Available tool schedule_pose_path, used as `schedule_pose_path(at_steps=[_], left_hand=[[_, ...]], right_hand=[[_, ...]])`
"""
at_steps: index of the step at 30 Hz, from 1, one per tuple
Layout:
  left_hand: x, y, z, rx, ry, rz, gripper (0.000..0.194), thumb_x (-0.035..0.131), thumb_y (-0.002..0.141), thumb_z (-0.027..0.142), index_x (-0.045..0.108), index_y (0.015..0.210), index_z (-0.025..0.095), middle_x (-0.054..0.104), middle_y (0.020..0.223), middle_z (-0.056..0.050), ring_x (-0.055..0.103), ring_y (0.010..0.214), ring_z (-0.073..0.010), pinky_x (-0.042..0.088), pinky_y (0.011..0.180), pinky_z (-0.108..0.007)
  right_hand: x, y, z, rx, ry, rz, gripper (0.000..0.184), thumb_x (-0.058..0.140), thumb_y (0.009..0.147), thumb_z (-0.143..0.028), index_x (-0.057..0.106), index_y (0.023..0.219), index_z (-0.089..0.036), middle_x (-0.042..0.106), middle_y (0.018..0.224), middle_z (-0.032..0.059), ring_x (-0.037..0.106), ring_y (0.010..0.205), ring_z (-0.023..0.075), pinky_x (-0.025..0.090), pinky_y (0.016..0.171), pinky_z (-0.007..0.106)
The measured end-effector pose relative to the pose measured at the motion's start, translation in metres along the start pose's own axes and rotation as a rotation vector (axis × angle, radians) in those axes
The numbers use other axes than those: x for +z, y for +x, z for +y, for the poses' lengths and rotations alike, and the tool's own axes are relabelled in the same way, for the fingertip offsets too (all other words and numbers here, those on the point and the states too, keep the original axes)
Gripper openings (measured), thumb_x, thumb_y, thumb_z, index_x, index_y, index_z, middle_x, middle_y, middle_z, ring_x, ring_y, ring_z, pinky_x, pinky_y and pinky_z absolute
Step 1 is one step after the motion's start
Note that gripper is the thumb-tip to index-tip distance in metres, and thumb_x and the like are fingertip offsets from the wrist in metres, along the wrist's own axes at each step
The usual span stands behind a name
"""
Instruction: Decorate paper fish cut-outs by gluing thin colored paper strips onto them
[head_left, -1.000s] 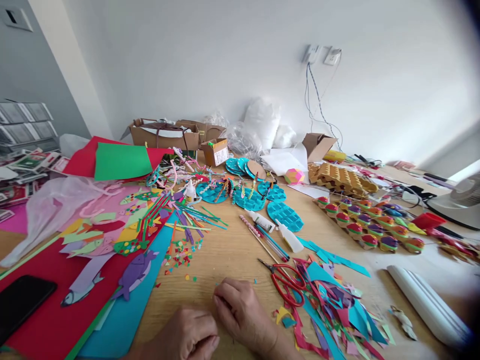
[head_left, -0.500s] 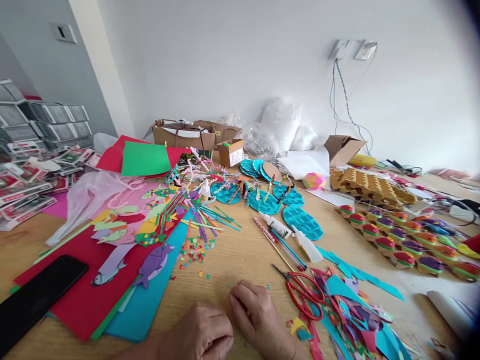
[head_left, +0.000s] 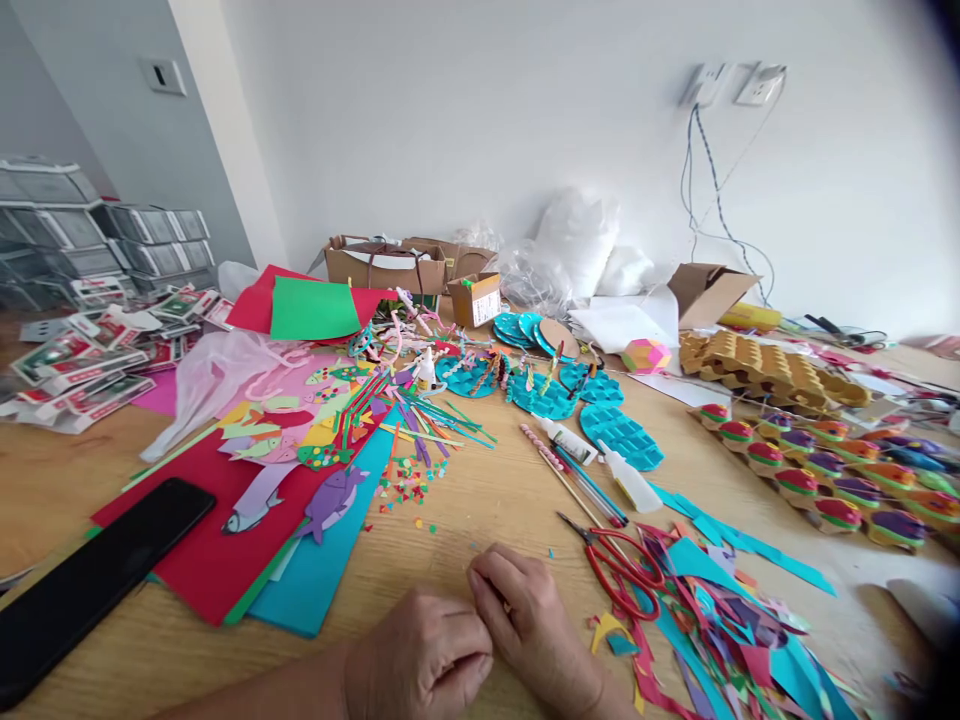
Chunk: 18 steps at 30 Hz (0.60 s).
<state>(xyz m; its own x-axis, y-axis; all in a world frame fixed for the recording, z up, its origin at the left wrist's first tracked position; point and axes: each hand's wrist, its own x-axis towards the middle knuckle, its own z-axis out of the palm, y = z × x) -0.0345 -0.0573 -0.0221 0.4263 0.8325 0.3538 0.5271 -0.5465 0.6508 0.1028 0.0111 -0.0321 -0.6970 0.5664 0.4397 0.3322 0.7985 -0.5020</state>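
My left hand [head_left: 426, 655] lies on the wooden table near the front edge of the view, curled into a loose fist with the thumb tucked in. Beside it, knuckles forward, rests my right hand [head_left: 529, 620], also curled. The two hands touch, and I see nothing in either one. Red-handled scissors [head_left: 619, 565] lie just right of my right hand, by a heap of coloured paper scraps [head_left: 739, 620]. Ahead of the hands are small paper bits [head_left: 409, 482]. To the left, a blue sheet [head_left: 307, 590] lies partly under a red sheet [head_left: 199, 570].
A black phone [head_left: 112, 580] lies at left, near purple fish cutouts [head_left: 330, 500]. Glue bottles [head_left: 630, 478], pens [head_left: 589, 485] and blue painted discs [head_left: 622, 435] sit ahead. Painted egg-carton pieces [head_left: 840, 515] stand at right. Cardboard boxes [head_left: 382, 268] and plastic bags [head_left: 577, 240] line the wall.
The view has turned slightly left, so the table's things sit farther right in it. My hands have come together and now touch; both remain curled.
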Motion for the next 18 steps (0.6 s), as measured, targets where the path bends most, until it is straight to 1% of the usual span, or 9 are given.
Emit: schedule_pose_path(at_steps=[3,5,7,8,9,11,15,16,18], left_hand=[[0.003,-0.002,0.004,0.052,0.059,0.006,0.020,0.036,0.077,0.010,0.034,0.059,0.020,0.046,0.054,0.002,0.040,0.052,-0.0108,0.030,0.049,-0.023],[0.001,-0.002,0.008,0.099,0.134,0.029,0.021,0.037,0.079,0.011,0.039,0.060,0.019,0.048,0.054,0.002,0.042,0.051,-0.0108,0.032,0.050,-0.023],[-0.009,0.001,0.010,0.109,0.217,0.077,0.021,0.037,0.081,0.011,0.046,0.065,0.019,0.051,0.058,0.001,0.046,0.054,-0.0113,0.035,0.053,-0.022],[-0.017,0.002,0.009,0.083,0.258,0.104,0.020,0.037,0.082,0.010,0.049,0.069,0.019,0.053,0.062,0.000,0.048,0.058,-0.0119,0.037,0.056,-0.022],[-0.027,0.003,0.007,0.028,0.294,0.128,0.020,0.037,0.083,0.009,0.052,0.074,0.018,0.055,0.067,-0.001,0.051,0.063,-0.0125,0.039,0.059,-0.022],[-0.051,0.004,-0.005,-0.139,0.375,0.152,0.018,0.039,0.083,0.010,0.054,0.085,0.019,0.059,0.082,-0.003,0.055,0.078,-0.0154,0.041,0.069,-0.024],[-0.101,-0.009,-0.045,-0.475,0.501,0.132,0.016,0.044,0.081,0.019,0.056,0.091,0.020,0.057,0.094,-0.004,0.055,0.089,-0.0189,0.042,0.076,-0.028],[-0.110,-0.014,-0.055,-0.538,0.531,0.110,0.016,0.046,0.079,0.020,0.056,0.091,0.020,0.057,0.095,-0.004,0.055,0.089,-0.0197,0.042,0.076,-0.029],[-0.121,-0.026,-0.072,-0.625,0.564,0.055,0.018,0.050,0.075,0.022,0.057,0.091,0.021,0.057,0.094,-0.003,0.056,0.090,-0.0205,0.042,0.077,-0.030]], right_hand=[[0.003,-0.002,0.001,0.033,0.026,0.049,0.014,0.039,0.085,-0.014,0.050,0.079,-0.019,0.056,0.063,-0.0003,0.052,0.055,0.0108,0.035,0.052,0.021],[0.005,-0.003,0.001,0.057,0.036,0.092,0.011,0.040,0.085,-0.014,0.050,0.088,-0.020,0.059,0.066,-0.0005,0.054,0.057,0.0107,0.037,0.054,0.020],[0.005,-0.002,0.001,0.063,0.041,0.113,0.013,0.041,0.085,-0.014,0.050,0.092,-0.020,0.060,0.069,-0.0004,0.056,0.059,0.0107,0.039,0.055,0.019],[0.004,-0.002,0.000,0.066,0.042,0.109,0.013,0.041,0.085,-0.014,0.050,0.092,-0.020,0.060,0.069,-0.0004,0.056,0.060,0.0107,0.039,0.056,0.019],[0.003,-0.001,0.000,0.068,0.043,0.098,0.013,0.041,0.085,-0.014,0.050,0.092,-0.020,0.060,0.070,-0.0003,0.057,0.060,0.0106,0.039,0.056,0.019],[0.001,0.000,-0.001,0.072,0.044,0.068,0.012,0.040,0.085,-0.013,0.050,0.089,-0.020,0.060,0.069,-0.0003,0.057,0.060,0.0104,0.039,0.057,0.019],[-0.001,0.002,-0.002,0.078,0.049,0.013,0.013,0.039,0.086,-0.013,0.050,0.083,-0.020,0.060,0.068,0.0000,0.056,0.059,0.0103,0.037,0.055,0.019],[-0.001,0.001,-0.002,0.077,0.055,-0.003,0.013,0.039,0.086,-0.013,0.050,0.083,-0.020,0.060,0.068,-0.0001,0.056,0.060,0.0103,0.037,0.055,0.019],[-0.001,0.001,-0.002,0.078,0.065,-0.038,0.013,0.038,0.086,-0.013,0.049,0.084,-0.020,0.060,0.070,0.0001,0.056,0.062,0.0104,0.037,0.057,0.019]])
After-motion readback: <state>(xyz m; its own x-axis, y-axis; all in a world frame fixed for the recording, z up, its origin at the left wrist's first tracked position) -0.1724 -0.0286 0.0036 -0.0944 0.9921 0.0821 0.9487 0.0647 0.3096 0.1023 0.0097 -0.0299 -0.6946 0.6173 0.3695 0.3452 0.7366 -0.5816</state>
